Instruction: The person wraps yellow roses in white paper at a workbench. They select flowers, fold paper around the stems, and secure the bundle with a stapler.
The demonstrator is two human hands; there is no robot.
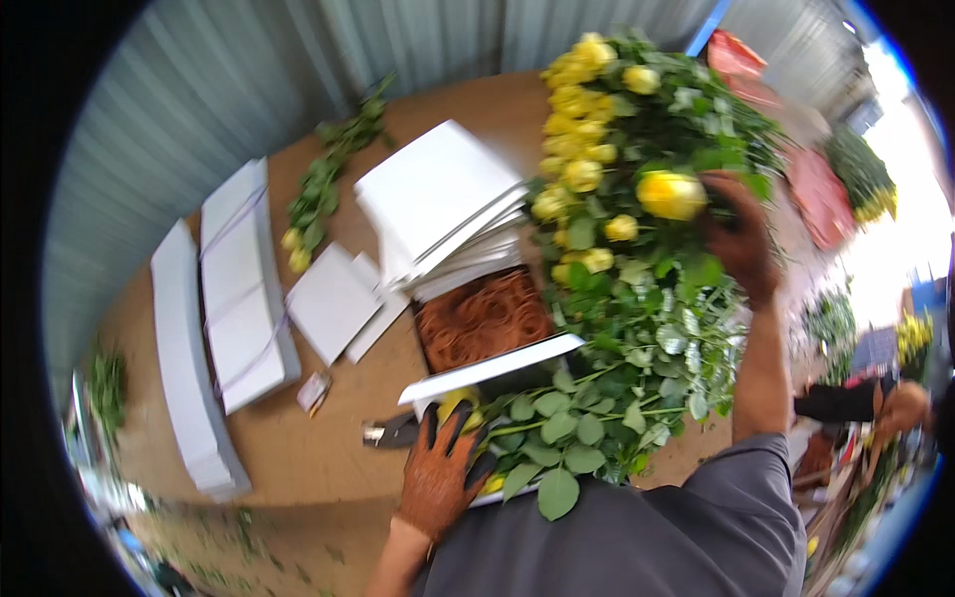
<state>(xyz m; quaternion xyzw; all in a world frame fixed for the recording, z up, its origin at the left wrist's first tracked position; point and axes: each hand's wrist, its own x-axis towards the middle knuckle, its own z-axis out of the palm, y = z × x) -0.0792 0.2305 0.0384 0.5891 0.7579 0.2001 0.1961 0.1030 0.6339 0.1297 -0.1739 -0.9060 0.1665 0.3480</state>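
Note:
My left hand [441,463], in a brown glove with dark fingertips, rests at the table's near edge, fingers spread. It touches a yellow rose [458,406] whose bloom lies beside a white card sheet [492,369]; leafy stems run right from there. Farther right, my gloved right hand [738,234] is blurred and closed around the stem just below a yellow rose bloom [671,194]. That rose is above a large pile of yellow roses [577,129] with green leaves [647,328]. The stem inside the right hand is hidden.
A box of brown rubber bands [482,318] sits by stacked white card sheets [443,199]. Long white card stacks [244,289] stand left, one tied with string. A dark-handled tool [393,433], a small box [314,392] and a loose rose stem [333,164] lie nearby. Another person's arm [846,401] shows right.

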